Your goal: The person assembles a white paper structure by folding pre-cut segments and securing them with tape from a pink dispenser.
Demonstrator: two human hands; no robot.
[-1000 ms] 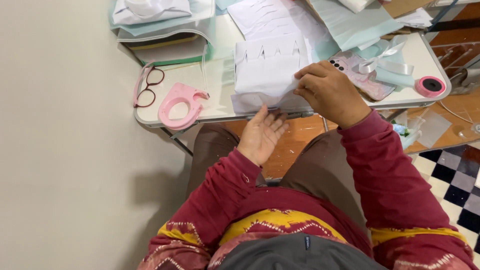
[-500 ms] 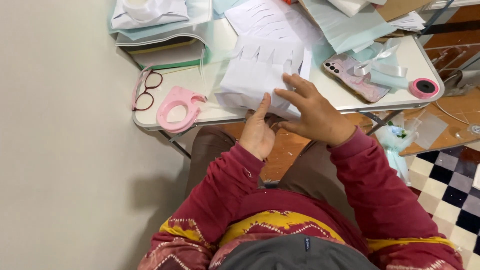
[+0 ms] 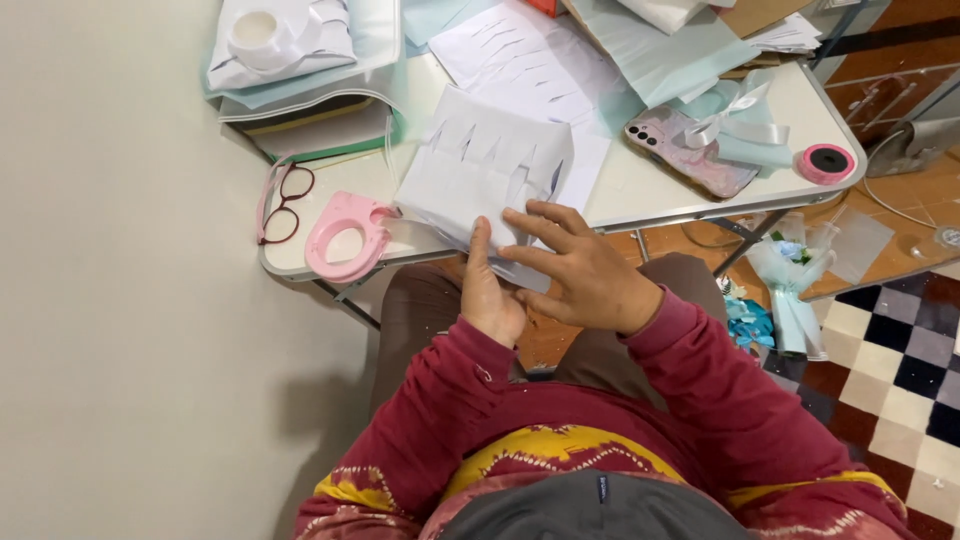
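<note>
At the desk's (image 3: 640, 190) near edge, the right hand (image 3: 585, 275) lays spread fingers (image 3: 540, 222) flat on the folded white paper (image 3: 480, 180); the left hand (image 3: 490, 290) pinches its lower edge with thumb up. From both hands the paper lies toward eleven o'clock, its long axis running ten to four, the two hands about equally near.

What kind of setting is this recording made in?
Probably a home craft corner: a small folding table crowded with paper sheets, a slit-cut white paper piece under both hands, pink tape rolls and ribbon, tiled floor beside.
</note>
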